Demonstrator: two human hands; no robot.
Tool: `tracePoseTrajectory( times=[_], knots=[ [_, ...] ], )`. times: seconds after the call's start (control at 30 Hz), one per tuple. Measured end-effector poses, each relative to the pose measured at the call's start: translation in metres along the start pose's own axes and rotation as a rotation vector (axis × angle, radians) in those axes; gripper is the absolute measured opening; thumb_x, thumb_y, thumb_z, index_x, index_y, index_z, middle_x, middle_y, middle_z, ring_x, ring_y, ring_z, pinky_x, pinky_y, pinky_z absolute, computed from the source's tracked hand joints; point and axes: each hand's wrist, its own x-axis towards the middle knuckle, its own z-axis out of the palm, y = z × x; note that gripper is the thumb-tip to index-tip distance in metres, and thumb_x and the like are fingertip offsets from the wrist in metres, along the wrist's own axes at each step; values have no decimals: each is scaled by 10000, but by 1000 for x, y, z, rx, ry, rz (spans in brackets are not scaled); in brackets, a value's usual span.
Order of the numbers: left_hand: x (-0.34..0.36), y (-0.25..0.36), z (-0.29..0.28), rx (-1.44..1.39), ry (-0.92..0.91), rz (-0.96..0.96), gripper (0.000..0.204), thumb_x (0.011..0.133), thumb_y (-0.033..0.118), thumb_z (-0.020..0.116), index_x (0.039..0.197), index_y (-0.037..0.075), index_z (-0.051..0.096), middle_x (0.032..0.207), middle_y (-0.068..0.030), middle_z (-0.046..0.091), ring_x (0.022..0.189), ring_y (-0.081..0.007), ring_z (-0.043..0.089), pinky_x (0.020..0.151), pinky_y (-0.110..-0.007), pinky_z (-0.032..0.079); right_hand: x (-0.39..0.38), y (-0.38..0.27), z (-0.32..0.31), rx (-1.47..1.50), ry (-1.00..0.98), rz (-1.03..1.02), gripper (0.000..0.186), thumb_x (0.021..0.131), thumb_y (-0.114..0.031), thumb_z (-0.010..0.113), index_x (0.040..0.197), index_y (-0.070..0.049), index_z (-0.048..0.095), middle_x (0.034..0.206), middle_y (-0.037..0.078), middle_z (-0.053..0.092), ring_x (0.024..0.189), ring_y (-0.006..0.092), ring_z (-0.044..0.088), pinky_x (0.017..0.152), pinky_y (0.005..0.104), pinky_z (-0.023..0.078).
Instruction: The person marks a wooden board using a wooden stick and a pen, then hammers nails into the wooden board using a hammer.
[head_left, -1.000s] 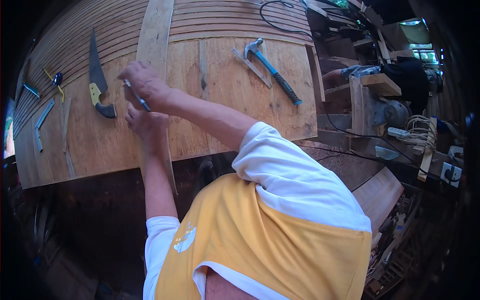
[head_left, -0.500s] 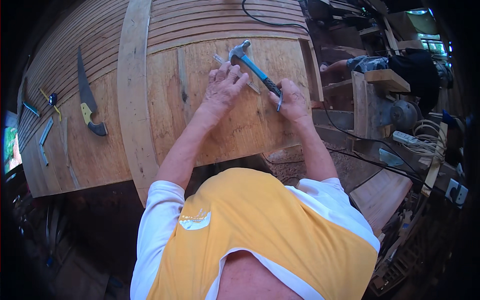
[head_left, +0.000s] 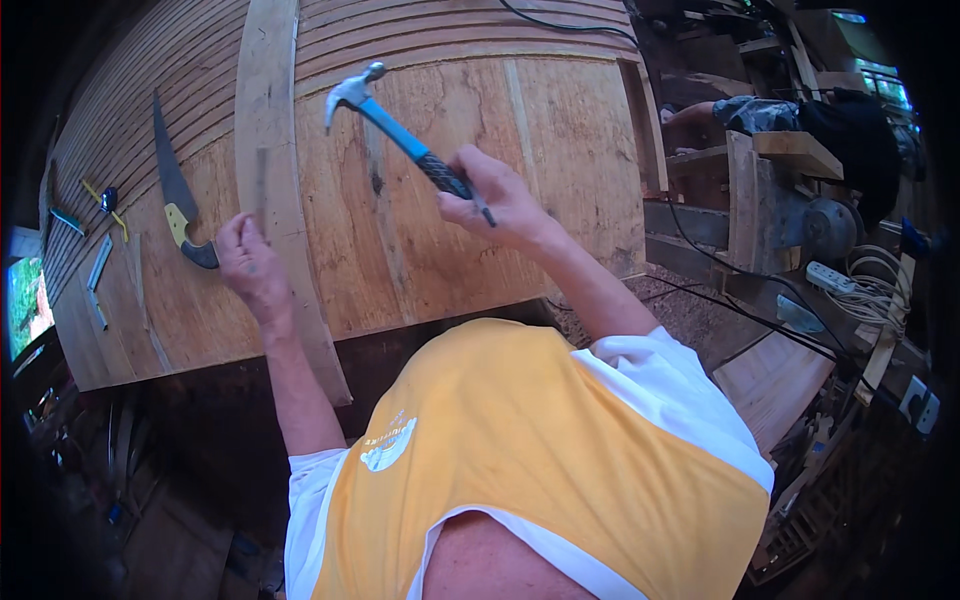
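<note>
My right hand (head_left: 505, 200) is wrapped round the dark grip of a claw hammer (head_left: 405, 135) with a blue shaft. Its steel head points up and left above the plywood panel (head_left: 470, 265). Beyond the little-finger side of that hand, a short dark end sticks out. My left hand (head_left: 255, 265) is closed near the saw's handle, over the long flat board. A thin strip (head_left: 262, 180), smeared by motion, stands up from its fingers. The handsaw (head_left: 175, 190), with a yellow and black handle, lies just left of that hand.
A tape measure (head_left: 108, 200), a folding rule (head_left: 98, 270) and thin sticks lie at the left. Grooved slats (head_left: 450, 35) and a black cable (head_left: 570, 45) are at the far side. On the right are a power strip (head_left: 830, 278), coiled cord and another person (head_left: 850, 140).
My left hand has swung left from the panel to beside the saw, and the thin strip has left the panel. The hammer has moved left with my right hand.
</note>
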Motion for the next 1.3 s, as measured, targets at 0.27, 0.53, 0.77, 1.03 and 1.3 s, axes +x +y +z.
tracePoseTrajectory(
  times=[0.27, 0.53, 0.77, 1.03, 1.3],
  knots=[
    [20, -135, -94, 284, 136, -149, 441, 1028, 225, 630, 1395, -18, 602, 1319, -271, 637, 1198, -366, 645, 1013, -437, 517, 134, -108, 200, -93, -43, -167, 399, 821, -258, 702, 1070, 28, 576, 1016, 264, 663, 1002, 430, 669, 885, 481, 530],
    [-21, -187, -82, 467, 105, 43, 537, 1022, 404, 613, 1411, 34, 614, 1489, -274, 511, 1405, -424, 453, 1177, -489, 353, 106, -121, 267, -114, -60, -344, 382, 860, -185, 686, 1163, 5, 552, 1062, 233, 624, 1028, 439, 638, 911, 507, 520],
    [-15, -177, -73, 599, 138, 110, 486, 1001, 418, 654, 1383, 117, 647, 1528, -238, 474, 1434, -427, 416, 1134, -570, 374, 3, 18, 133, -4, 172, -297, 350, 934, -105, 661, 1257, -80, 527, 858, 126, 623, 773, 309, 664, 702, 430, 541],
    [-18, -176, -64, 723, 185, 48, 522, 978, 477, 660, 1400, 171, 627, 1535, -192, 483, 1436, -411, 419, 1096, -627, 377, -75, 150, -73, -755, 653, 92, 138, 1013, -219, 604, 1120, -138, 572, 855, 159, 700, 766, 383, 702, 654, 485, 540],
    [-18, -165, -62, 718, 193, 37, 521, 968, 469, 666, 1394, 173, 614, 1518, -205, 471, 1420, -422, 418, 1076, -652, 362, -75, 153, -74, -871, 689, 59, 138, 982, -307, 644, 1038, -187, 605, 856, 110, 710, 792, 352, 712, 658, 483, 541]
  ],
)
